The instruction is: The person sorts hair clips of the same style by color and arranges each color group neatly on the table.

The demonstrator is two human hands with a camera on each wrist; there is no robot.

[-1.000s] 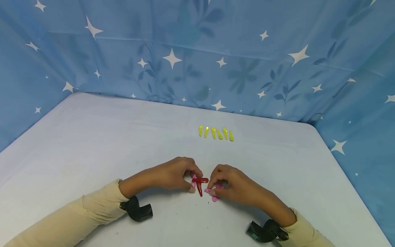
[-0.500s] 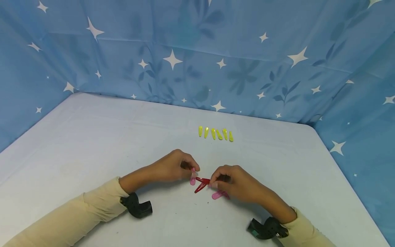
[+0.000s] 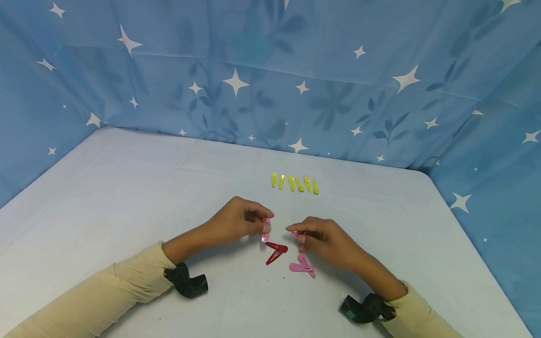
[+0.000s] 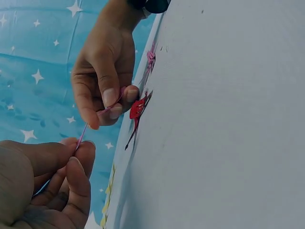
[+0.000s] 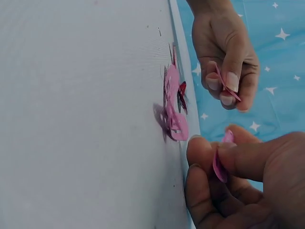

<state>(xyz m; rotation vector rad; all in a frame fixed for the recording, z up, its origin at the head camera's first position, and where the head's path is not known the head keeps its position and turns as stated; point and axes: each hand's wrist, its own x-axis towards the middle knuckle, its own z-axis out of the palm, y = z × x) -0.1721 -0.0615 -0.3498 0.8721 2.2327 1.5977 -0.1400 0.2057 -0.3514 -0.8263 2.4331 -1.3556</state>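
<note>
My left hand (image 3: 236, 220) pinches a pink hair clip (image 3: 266, 231) between thumb and fingers, lifted over the table. Facing it, my right hand (image 3: 325, 239) pinches another pink hair clip (image 5: 220, 164), mostly covered by the fingers in the head view. Below and between the hands, two red hair clips (image 3: 277, 252) lie on the table, meeting in a V. Two pink hair clips (image 3: 302, 267) lie crossed just to their right, under the right hand. In the right wrist view the crossed pink clips (image 5: 176, 126) partly overlap the red ones.
A row of several yellow hair clips (image 3: 291, 183) lies farther back on the white table (image 3: 148, 188). Blue curtains (image 3: 236, 117) with white stars hang along the back and sides. Each wrist wears a black camera (image 3: 190, 281).
Both hands have risen and moved away from me, each carrying a pink hair clip. The red clips have turned and now lie by themselves, and the crossed pink clips have come into view.
</note>
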